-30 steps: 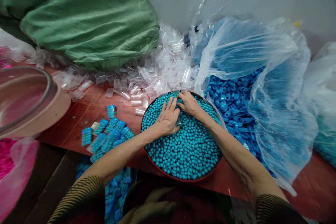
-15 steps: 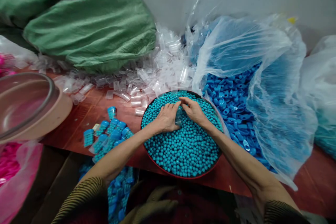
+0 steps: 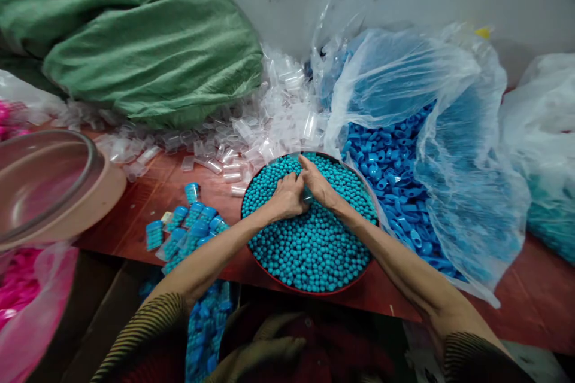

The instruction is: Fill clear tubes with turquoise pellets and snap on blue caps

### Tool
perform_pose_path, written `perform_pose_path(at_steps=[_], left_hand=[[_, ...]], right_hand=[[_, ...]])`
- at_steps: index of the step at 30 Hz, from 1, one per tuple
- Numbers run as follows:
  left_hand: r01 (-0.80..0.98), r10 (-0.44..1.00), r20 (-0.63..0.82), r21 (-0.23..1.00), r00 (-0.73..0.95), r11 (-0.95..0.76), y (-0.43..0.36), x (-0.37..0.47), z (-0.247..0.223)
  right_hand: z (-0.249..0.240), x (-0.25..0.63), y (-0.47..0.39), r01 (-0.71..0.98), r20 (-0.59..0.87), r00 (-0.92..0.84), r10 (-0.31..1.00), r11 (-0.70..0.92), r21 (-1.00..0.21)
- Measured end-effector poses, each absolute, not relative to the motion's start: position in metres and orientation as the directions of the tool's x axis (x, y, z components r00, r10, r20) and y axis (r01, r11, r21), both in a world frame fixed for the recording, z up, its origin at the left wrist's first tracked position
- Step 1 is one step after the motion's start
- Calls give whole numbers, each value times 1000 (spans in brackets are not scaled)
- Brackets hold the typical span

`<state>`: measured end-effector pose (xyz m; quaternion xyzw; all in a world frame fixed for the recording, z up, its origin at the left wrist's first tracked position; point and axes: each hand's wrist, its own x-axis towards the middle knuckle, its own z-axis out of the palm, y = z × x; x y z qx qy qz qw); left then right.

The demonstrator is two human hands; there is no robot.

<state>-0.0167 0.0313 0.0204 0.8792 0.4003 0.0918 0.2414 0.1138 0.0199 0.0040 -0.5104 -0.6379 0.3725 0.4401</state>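
Observation:
A round red-rimmed basin point(image 3: 309, 292) full of small turquoise balls point(image 3: 309, 257) lies in front of me. My left hand point(image 3: 290, 196) is over the balls, fingers curled round a small clear plastic container point(image 3: 308, 195), mostly hidden by both hands. My right hand point(image 3: 320, 184) meets it from the right, its fingers stretched out and slanting toward the far rim, close against the left fingers. Left of the basin lies a heap of small clear containers with blue caps point(image 3: 197, 227), filled with turquoise balls.
Empty clear containers point(image 3: 251, 137) are piled behind the basin, beside a green sack point(image 3: 153, 42). At right, a translucent bag point(image 3: 467, 149) holds blue plastic parts point(image 3: 395, 185). A pinkish basin point(image 3: 103, 191) stands left on the red table point(image 3: 148, 185). More capped containers point(image 3: 209, 329) lie below the edge.
My right hand has slid toward the left hand, its fingers now straighter and pointing away. The left fingers have curled in more, and less of the clear container shows. The view has shifted slightly.

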Motion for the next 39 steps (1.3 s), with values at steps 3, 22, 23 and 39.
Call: perform_pose_path(at_steps=[3,22,23,39], left_hand=[[699,759,-34,417,651,-581,21,-26,33],[770,839,-144,501,525,-396,11,-38,5],[761,851,-114,518,513,-390,10,-38,2],[307,770,45,901,637,-306,27,-9,-34]], right_hand=[[13,136,0,374,222,48,974,189,-908],[-34,140,11,227,8,442,897,-103,-968],[-34,137,13,190,-14,444,896,-109,-976],[-13,115,2,456,171,135,976,92,-885]])
